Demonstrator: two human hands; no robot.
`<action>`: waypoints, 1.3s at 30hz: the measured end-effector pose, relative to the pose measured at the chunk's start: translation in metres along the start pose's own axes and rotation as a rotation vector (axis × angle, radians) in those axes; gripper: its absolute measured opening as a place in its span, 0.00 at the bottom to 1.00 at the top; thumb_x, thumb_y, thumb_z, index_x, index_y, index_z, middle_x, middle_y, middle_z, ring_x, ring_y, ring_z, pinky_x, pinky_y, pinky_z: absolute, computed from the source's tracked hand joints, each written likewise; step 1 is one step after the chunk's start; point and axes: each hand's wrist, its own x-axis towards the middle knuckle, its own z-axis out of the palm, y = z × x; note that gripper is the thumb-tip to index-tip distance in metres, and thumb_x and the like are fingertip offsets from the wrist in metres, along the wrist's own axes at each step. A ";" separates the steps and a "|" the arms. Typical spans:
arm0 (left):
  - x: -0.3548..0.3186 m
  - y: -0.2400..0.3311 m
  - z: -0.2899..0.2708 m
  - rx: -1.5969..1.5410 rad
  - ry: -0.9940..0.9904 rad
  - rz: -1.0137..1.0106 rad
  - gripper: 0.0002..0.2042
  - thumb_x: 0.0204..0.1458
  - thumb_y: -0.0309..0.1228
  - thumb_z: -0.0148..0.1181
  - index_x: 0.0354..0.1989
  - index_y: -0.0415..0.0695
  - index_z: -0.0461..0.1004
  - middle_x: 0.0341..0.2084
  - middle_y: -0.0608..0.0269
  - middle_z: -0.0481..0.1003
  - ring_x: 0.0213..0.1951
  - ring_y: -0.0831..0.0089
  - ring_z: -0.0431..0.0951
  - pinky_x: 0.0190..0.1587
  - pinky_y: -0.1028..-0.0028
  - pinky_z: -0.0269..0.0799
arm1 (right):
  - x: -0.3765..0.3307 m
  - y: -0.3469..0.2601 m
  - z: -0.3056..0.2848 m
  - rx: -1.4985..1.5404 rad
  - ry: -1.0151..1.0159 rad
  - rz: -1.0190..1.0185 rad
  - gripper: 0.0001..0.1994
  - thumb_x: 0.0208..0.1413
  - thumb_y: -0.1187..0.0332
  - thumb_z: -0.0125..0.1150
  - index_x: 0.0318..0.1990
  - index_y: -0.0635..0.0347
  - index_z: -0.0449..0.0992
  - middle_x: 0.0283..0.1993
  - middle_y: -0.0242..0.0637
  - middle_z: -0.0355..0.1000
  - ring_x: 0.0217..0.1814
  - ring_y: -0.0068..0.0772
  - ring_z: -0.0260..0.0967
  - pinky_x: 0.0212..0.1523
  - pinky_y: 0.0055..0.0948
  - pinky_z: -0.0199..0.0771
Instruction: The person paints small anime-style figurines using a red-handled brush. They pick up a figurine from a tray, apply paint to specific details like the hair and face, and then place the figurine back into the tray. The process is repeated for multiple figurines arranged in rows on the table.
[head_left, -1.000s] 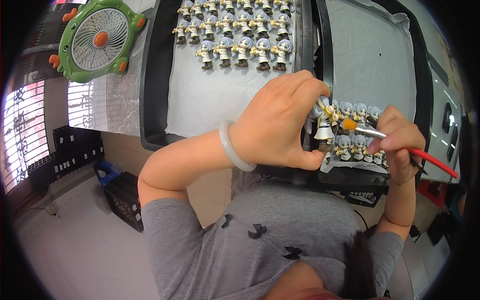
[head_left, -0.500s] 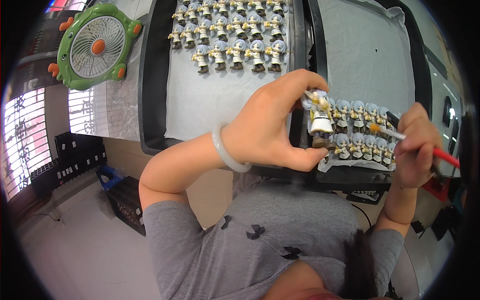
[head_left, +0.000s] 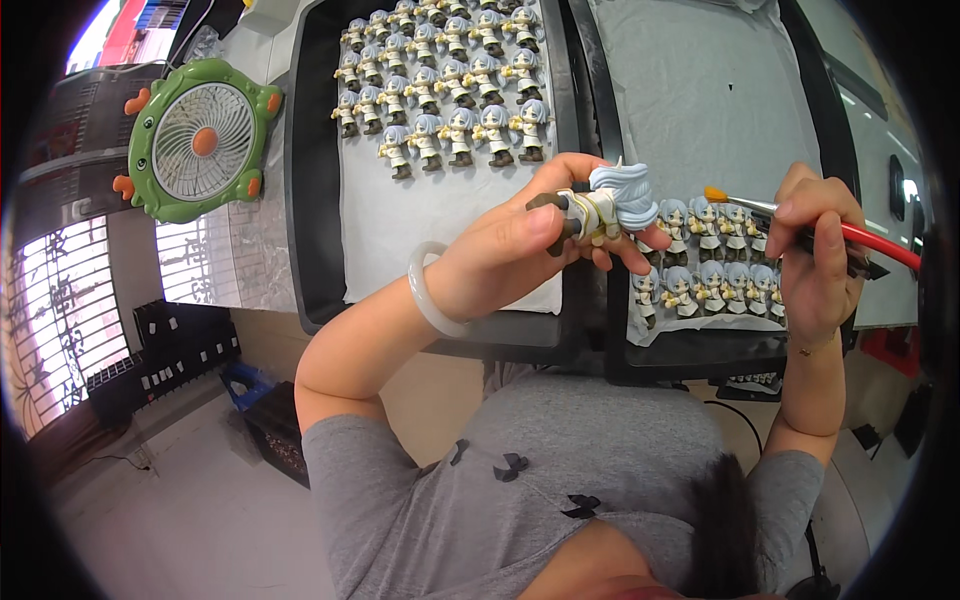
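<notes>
My left hand (head_left: 492,248) is closed on a small figurine (head_left: 603,212) with pale blue hair, a white and gold outfit and dark boots. It lies sideways between thumb and fingers, hair toward the right, with its back seemingly showing. To its right, my right hand (head_left: 822,255) grips a paintbrush (head_left: 752,203) with a red handle, metal ferrule and orange bristles. The bristles point left, apart from the held figurine. A dark slim item also shows in the right hand, its kind unclear. Beneath both hands, rows of similar figurines (head_left: 708,285) stand or lie on the right tray's lining.
A black left tray (head_left: 305,230), lined with white sheet, carries several rows of figurines (head_left: 460,135) at its far side. The right black tray (head_left: 680,362) adjoins it. A green animal-shaped fan (head_left: 150,165) stands at the far left. Crates sit below on the left.
My left hand has turned the figurine from upright to sideways and shifted slightly left. The brush has moved up and left, its bristles nearer the figurine's hair. The whole view has shifted slightly.
</notes>
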 end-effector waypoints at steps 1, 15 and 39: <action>0.000 0.000 0.001 -0.037 -0.015 0.006 0.31 0.46 0.54 0.46 0.50 0.43 0.50 0.45 0.44 0.64 0.44 0.65 0.68 0.50 0.69 0.57 | 0.000 0.000 0.000 -0.009 -0.011 -0.006 0.15 0.56 0.62 0.40 0.29 0.66 0.68 0.22 0.33 0.61 0.20 0.17 0.56 0.20 0.15 0.53; -0.003 0.000 0.001 -0.038 0.052 -0.034 0.37 0.42 0.57 0.47 0.53 0.42 0.50 0.43 0.44 0.64 0.43 0.61 0.69 0.46 0.69 0.60 | 0.000 0.000 0.004 -0.026 -0.063 0.013 0.15 0.56 0.61 0.42 0.30 0.65 0.69 0.22 0.33 0.62 0.20 0.18 0.57 0.21 0.16 0.54; -0.004 -0.006 0.005 -0.223 -0.024 -0.086 0.30 0.47 0.53 0.40 0.49 0.38 0.58 0.34 0.56 0.67 0.32 0.68 0.69 0.39 0.70 0.63 | 0.007 -0.010 0.007 -0.255 -0.277 -0.117 0.17 0.51 0.55 0.49 0.23 0.60 0.73 0.19 0.32 0.68 0.20 0.30 0.57 0.22 0.25 0.57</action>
